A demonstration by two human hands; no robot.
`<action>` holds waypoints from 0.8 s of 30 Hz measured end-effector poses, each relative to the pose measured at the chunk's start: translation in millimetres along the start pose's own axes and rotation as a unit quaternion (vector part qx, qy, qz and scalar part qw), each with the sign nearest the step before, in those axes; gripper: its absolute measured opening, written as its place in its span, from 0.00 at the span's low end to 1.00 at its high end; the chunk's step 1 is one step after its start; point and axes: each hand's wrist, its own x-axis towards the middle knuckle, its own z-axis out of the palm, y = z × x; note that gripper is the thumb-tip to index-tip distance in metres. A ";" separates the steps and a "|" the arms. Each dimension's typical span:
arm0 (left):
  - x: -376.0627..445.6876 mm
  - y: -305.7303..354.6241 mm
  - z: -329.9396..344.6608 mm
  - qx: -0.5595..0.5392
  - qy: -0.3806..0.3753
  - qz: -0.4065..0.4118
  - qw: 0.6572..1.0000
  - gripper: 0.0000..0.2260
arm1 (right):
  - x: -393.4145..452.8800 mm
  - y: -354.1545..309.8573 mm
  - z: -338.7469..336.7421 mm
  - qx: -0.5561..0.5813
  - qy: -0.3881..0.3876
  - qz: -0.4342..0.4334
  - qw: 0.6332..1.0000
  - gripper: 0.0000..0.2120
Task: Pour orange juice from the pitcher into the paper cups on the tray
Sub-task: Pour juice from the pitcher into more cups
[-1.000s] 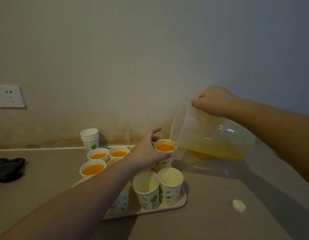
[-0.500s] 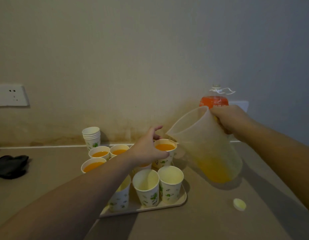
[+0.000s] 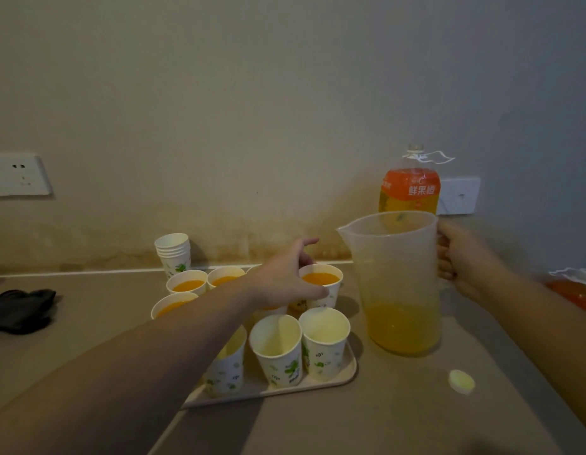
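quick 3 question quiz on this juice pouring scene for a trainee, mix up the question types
1. True or false: the pitcher is tilted and pouring into a cup.
2. Multiple choice: the left hand holds which cup? A) the filled cup at the tray's back right B) an empty cup at the front C) the spare stack by the wall
3. Fill in: the right hand grips the pitcher by its ____.

Key
1. False: it stands upright on the counter, beside the tray.
2. A
3. handle
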 end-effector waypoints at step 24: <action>-0.3 -12.4 -8.5 0.034 -0.054 -0.021 0.998 0.46 | 6.9 15.6 -9.2 0.024 -0.005 -0.011 1.000 0.13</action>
